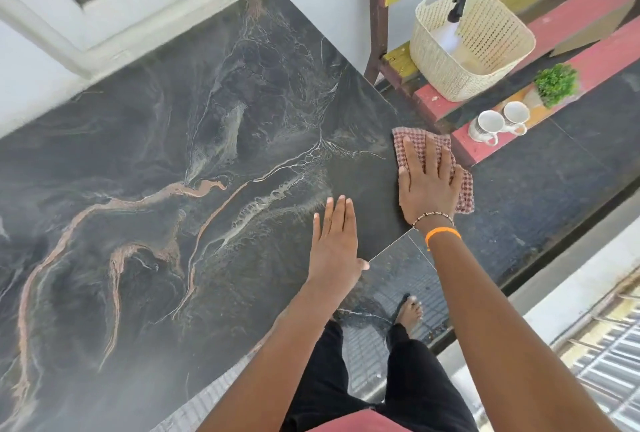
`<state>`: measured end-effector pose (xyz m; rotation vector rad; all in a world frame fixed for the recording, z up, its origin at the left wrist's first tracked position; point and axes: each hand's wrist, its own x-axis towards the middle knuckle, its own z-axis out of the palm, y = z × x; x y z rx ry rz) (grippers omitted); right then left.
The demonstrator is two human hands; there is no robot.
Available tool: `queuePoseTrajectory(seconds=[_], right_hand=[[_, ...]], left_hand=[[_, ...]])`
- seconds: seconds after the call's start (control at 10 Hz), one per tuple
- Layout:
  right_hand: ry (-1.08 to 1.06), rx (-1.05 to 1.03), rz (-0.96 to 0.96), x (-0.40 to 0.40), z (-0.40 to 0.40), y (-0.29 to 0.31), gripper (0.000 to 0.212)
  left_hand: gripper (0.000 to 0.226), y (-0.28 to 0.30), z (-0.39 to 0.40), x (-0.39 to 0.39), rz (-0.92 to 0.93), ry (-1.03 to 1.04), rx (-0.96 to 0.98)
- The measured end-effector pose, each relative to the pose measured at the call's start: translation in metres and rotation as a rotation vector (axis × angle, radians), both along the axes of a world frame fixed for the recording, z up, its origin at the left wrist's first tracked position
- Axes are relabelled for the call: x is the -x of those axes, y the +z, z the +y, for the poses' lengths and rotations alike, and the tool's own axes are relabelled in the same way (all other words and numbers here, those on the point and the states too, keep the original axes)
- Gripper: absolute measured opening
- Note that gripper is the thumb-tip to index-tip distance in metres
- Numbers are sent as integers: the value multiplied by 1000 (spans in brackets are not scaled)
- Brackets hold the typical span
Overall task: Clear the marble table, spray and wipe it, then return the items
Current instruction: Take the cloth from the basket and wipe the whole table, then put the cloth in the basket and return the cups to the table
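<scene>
Dark marbled tabletop (173, 154) out by a window, mid-wipe by the look of it. Right hand (429, 185) pressing flat, fingers straight and spread, nothing pinched, just palm on a checked cloth (403, 144) right at the far-right corner, with some cloth hanging past the edge. Left hand (334, 241) flat too, fingers together, braced on the top near the front edge.

Probably best to keep pressure even through the whole palm and tuck that loose flap back under to avoid losing it off the corner. Then pull long overlapping strokes inward. Worth minding the two mugs (488, 125) on the red bench (464, 151) just past the corner, plus the basket (460, 78) further back.
</scene>
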<state>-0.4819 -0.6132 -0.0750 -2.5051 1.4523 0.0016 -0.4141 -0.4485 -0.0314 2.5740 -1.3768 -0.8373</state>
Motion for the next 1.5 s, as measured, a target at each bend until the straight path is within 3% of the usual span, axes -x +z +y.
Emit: queuePoseTrajectory(seconds=[0.2, 0.3, 0.4, 0.5, 0.6, 0.7, 0.8, 0.9, 1.0, 1.1, 1.2, 1.3, 1.4, 1.5], right_hand=[[-93, -97, -71, 36, -5, 2, 52], [-242, -443, -498, 54, -26, 2, 52], [-468, -976, -885, 78, -48, 6, 43], [-758, -1220, -982, 102, -80, 9, 33], [-774, -1373, -1171, 116, -105, 28, 43], [-549, -1094, -1149, 117, -123, 40, 48], [140, -576, -767, 120, -146, 17, 51], [270, -189, -478, 112, -170, 19, 53], [122, -840, -879, 98, -187, 50, 48], [-405, -1452, -1199, 89, -215, 47, 46], [-429, -1371, -1062, 86, -246, 31, 35], [-490, -1574, -1223, 77, -276, 27, 34], [-467, -1591, -1148, 72, -323, 20, 26], [-384, -1429, -965, 59, -384, 4, 16]], left_hand=[[87, 18, -21, 36, 161, 296, 126], [80, 25, -44, 61, 253, 375, 192], [73, 27, -70, 86, 309, 390, 249], [67, 28, -100, 105, 389, 365, 280], [64, 30, -135, 116, 422, 212, 287], [63, 26, -177, 115, 376, 83, 249], [50, 22, -213, 111, 371, 49, 315], [36, 25, -240, 99, 390, 97, 388], [15, 31, -264, 82, 393, 132, 514], [21, 37, -289, 61, 574, 345, 531], [22, 41, -315, 36, 1059, 650, 524], [23, 34, -342, 19, 1313, 780, 485], [31, 22, -377, 6, 1328, 857, 438], [24, 9, -419, -8, 1252, 953, 400]])
